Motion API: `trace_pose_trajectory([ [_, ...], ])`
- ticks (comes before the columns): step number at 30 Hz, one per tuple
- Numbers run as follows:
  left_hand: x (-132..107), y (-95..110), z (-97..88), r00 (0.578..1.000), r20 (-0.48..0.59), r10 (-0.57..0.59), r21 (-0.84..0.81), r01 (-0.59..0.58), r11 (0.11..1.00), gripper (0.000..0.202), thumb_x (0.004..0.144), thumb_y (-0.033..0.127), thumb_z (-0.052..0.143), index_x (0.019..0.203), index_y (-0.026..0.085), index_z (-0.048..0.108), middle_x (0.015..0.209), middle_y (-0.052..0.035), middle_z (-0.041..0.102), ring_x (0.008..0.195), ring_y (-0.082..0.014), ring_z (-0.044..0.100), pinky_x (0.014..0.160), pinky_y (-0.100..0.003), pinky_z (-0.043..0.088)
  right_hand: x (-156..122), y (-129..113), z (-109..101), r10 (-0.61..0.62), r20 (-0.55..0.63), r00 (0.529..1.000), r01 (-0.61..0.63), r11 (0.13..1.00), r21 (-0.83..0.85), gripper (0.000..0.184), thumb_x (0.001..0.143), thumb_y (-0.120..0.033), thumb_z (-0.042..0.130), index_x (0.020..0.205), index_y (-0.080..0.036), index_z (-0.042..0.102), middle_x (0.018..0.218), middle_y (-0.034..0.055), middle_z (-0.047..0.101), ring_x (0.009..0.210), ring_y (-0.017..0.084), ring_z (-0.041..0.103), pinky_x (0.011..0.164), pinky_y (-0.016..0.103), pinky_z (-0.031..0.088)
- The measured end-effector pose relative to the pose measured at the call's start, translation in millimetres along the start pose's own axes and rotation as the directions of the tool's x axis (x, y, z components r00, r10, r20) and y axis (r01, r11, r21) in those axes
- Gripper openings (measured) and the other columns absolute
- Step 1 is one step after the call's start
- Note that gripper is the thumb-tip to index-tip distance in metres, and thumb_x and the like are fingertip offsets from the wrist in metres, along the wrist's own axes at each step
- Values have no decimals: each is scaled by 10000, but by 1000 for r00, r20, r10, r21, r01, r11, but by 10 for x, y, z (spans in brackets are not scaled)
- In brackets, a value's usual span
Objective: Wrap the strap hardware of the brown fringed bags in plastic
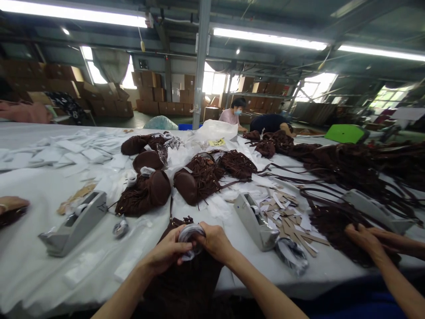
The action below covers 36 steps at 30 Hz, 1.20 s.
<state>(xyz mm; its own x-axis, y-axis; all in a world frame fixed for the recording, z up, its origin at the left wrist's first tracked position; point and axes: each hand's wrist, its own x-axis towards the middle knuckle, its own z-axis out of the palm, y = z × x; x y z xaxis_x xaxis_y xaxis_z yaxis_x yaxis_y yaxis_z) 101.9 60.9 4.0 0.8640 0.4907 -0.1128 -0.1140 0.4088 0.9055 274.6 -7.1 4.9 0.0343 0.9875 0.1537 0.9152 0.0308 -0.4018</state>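
A plastic-wrapped coil (pixel 191 231), whitish and ring-shaped, is held up between my two hands. My left hand (pixel 166 251) grips its left side, with thumb and fingers closed on it. The fingers of my right hand (pixel 215 243) are closed on its right side, and part of the coil is hidden behind them. Directly below lies a dark brown fringed bag (pixel 186 283) at the table's front edge. Beyond it sit more brown fringed bags, one on the left (pixel 144 195) and one in the middle (pixel 197 179). Another wrapped coil (pixel 120 228) rests on the table to the left.
Grey tape dispensers stand to the left (pixel 75 226) and right (pixel 254 223) of my hands. Cardboard strips (pixel 288 217) and a dark wrapped coil (pixel 292 256) lie rightward. A co-worker's hands (pixel 368 239) handle a brown bag at right; another person's hand (pixel 13 206) shows at left.
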Motion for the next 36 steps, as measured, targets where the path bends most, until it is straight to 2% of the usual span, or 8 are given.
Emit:
trace_pose_trajectory([
  [2, -11, 40, -24, 997, 46, -59, 16, 58, 998, 388, 757, 417, 719, 984, 162, 535, 756, 7, 525, 493, -55, 421, 334, -129, 277, 20, 6, 17, -4, 30, 1000, 3, 1000, 24, 235, 898, -404, 570, 901, -174, 619, 798, 65, 711, 721, 198, 650, 568, 232, 320],
  [8, 13, -91, 14, 979, -203, -24, 59, 37, 998, 425, 769, 546, 668, 921, 186, 501, 627, 71, 447, 397, -26, 300, 301, -121, 153, 16, 49, -66, -42, 104, 994, 21, 979, 201, 219, 879, -398, 586, 941, -191, 626, 826, 17, 696, 734, 165, 637, 598, 215, 392],
  [13, 64, -128, 79, 962, -273, 19, -18, -25, 1000, 448, 753, 546, 685, 911, 182, 477, 648, 68, 457, 406, -23, 309, 308, -115, 141, -78, 28, -127, -71, 104, 992, 10, 870, 493, 666, 642, -411, 807, 1218, -211, 540, 1022, 31, 678, 894, 210, 632, 750, 281, 478],
  [18, 60, -136, 100, 983, -182, 6, -120, -28, 992, 379, 791, 479, 680, 876, 172, 475, 665, 53, 467, 430, -20, 321, 322, -116, 130, -138, 44, -17, 3, 27, 1000, -16, 862, 507, 327, 760, -257, 687, 1068, -178, 609, 887, 9, 681, 777, 167, 627, 694, 257, 487],
  [22, 70, -100, 74, 979, -201, 15, -119, -40, 992, 359, 815, 483, 651, 854, 183, 458, 655, 53, 490, 402, -23, 327, 306, -120, 136, -235, 98, -36, -65, -216, 974, 137, 932, 336, 722, 703, -378, 770, 1320, -172, 458, 1178, 106, 596, 1027, 241, 581, 886, 370, 481],
  [25, 98, -74, 90, 956, -288, 55, -60, -75, 995, 388, 805, 506, 651, 792, 184, 434, 636, 58, 500, 390, -20, 338, 312, -111, 156, -351, 49, -30, -161, -417, 895, 197, 979, 45, 588, 763, -499, 706, 1226, -168, 558, 1097, 134, 595, 1022, 283, 554, 890, 445, 459],
  [29, 104, -83, 155, 964, -261, 46, -91, -72, 993, 392, 772, 490, 698, 781, 184, 452, 646, 64, 485, 421, -24, 339, 322, -104, 179, -434, -102, 107, -274, -392, 878, 296, 955, -5, 183, 932, -307, 526, 998, -189, 649, 841, 71, 622, 773, 196, 589, 719, 334, 491],
  [36, -52, -25, 122, 976, -214, -48, -145, 17, 989, 334, 765, 451, 725, 846, 147, 611, 744, -4, 562, 533, -53, 449, 348, -100, 236, -396, -149, 252, -396, -312, 863, 412, 911, -17, 214, 976, -203, 381, 1113, -137, 531, 1051, 116, 646, 919, 193, 626, 738, 288, 515],
])
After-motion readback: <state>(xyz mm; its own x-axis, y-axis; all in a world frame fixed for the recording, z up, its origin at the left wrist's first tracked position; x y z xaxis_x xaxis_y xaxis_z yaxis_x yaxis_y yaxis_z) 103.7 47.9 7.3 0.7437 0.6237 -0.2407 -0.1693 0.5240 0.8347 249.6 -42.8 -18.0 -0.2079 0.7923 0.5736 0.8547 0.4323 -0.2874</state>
